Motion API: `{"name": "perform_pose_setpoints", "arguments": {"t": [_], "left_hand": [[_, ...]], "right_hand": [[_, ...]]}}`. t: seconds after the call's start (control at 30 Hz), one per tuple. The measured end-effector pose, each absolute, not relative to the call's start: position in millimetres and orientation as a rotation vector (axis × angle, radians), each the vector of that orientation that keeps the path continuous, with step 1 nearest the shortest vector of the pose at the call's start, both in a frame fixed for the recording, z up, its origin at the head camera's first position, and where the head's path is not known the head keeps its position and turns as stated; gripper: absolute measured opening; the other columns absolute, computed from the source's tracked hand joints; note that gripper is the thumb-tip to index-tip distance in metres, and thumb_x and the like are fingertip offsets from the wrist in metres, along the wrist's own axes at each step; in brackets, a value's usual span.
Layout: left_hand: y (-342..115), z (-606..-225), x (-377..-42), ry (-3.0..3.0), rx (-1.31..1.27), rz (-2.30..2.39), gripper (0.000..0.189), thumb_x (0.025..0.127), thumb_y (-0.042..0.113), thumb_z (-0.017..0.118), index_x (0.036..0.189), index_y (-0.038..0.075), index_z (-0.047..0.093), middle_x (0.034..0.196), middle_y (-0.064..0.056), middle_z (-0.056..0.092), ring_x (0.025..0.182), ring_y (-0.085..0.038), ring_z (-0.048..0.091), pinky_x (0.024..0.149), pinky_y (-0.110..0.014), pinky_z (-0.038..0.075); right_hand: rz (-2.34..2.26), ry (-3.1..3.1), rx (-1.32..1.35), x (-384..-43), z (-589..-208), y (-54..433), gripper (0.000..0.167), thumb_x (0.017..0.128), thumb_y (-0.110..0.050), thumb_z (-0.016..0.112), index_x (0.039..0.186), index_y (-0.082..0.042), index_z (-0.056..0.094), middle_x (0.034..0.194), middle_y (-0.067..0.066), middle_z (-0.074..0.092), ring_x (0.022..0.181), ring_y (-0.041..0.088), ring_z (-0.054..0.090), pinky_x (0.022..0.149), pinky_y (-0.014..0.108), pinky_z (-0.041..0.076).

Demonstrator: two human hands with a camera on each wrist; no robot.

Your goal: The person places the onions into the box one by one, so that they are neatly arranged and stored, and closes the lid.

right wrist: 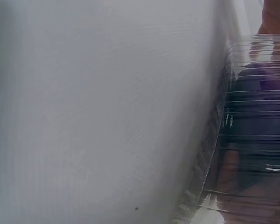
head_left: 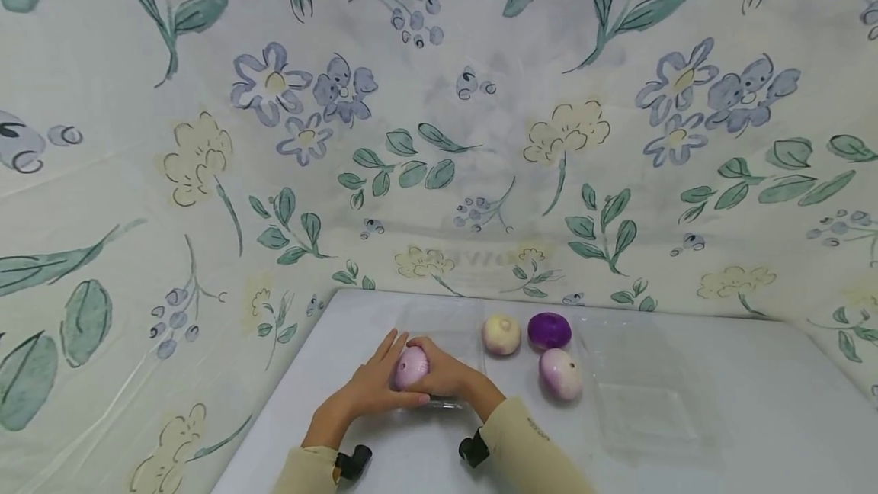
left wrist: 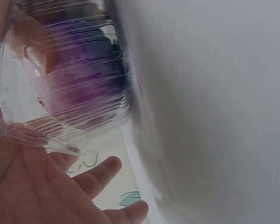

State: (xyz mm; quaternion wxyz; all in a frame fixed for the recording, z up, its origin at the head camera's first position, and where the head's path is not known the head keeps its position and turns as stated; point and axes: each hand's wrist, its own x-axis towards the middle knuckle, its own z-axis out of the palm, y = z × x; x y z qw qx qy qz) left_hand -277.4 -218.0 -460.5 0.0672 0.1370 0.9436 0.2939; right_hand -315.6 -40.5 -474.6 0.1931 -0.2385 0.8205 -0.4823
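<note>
On the grey table point(head_left: 754, 418), both hands meet around a pink-white onion point(head_left: 410, 368) that sits in a clear ridged plastic container point(head_left: 449, 404). My left hand point(head_left: 370, 387) lies against the onion's left side with its fingers fairly straight. My right hand point(head_left: 449, 373) curls over the onion from the right. In the left wrist view the container point(left wrist: 84, 93) shows a purple shape through its ribs, with the left hand's point(left wrist: 46, 191) palm touching it and fingers relaxed. In the right wrist view the same container point(right wrist: 252, 130) stands at the right edge, the right hand point(right wrist: 275, 16) behind it.
A cream onion point(head_left: 501, 335), a purple onion point(head_left: 549, 330) and another pink-white onion point(head_left: 559, 373) lie just right of the hands. A clear plastic tray point(head_left: 645, 410) lies further right. A floral cloth point(head_left: 439, 136) walls in the back and sides.
</note>
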Motion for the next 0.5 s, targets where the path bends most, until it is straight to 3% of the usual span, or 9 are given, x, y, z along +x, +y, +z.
{"name": "perform_pose_setpoints", "arguments": {"t": [0.5], "left_hand": [[-220.1, -458.8, -272.3, 2.863, 0.407, 0.869, 0.116, 0.074, 0.059, 0.079, 0.159, 0.008, 0.017, 0.165, -0.020, 0.010, 0.146, -0.046, 0.027, 0.103, -0.082, 0.020]], "right_hand": [[-1.373, 2.283, -0.688, -314.7, -475.3, -43.5, 0.071, 0.078, -0.017, 0.079, 0.137, -0.014, 0.041, 0.135, 0.010, 0.051, 0.118, 0.026, 0.055, 0.103, 0.050, 0.048]]}}
